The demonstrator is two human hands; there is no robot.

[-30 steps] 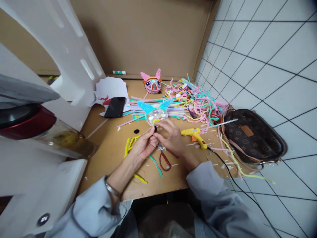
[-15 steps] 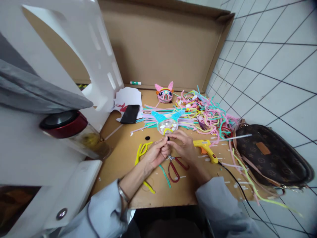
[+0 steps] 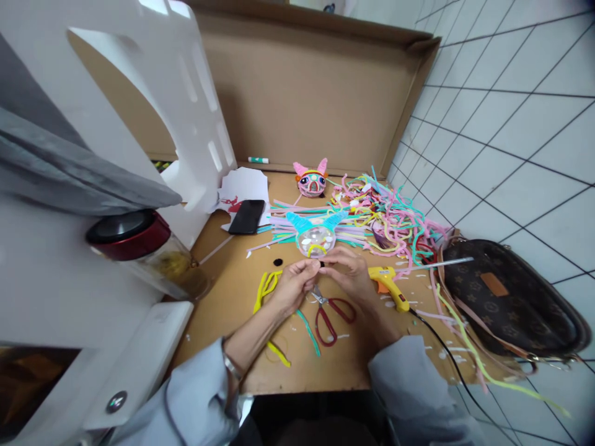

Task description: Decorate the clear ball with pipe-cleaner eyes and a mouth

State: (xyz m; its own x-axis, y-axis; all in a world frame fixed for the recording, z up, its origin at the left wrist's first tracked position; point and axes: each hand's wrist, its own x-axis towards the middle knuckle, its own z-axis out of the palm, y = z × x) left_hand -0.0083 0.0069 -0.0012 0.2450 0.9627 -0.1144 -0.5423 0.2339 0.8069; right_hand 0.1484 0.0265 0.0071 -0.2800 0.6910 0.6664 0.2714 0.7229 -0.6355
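Between the fingertips of both hands is a small black piece, mostly covered. My left hand pinches it from the left, and my right hand has its fingers closed on it from the right. Just beyond them sits a clear ball with blue ears and a yellow curved strip. Red-handled scissors lie below my hands. A black disc rests on the table to the left, above yellow pipe cleaners. A short green pipe cleaner lies near the scissors.
A pink-eared ornament stands at the back beside tangled pipe cleaners. A yellow glue gun and brown bag are right. Left are a black phone, white paper and a red-lidded jar.
The view has shifted slightly, so the table objects appear a little lower. My fingers have drawn closer around the black piece, which shows less than before.
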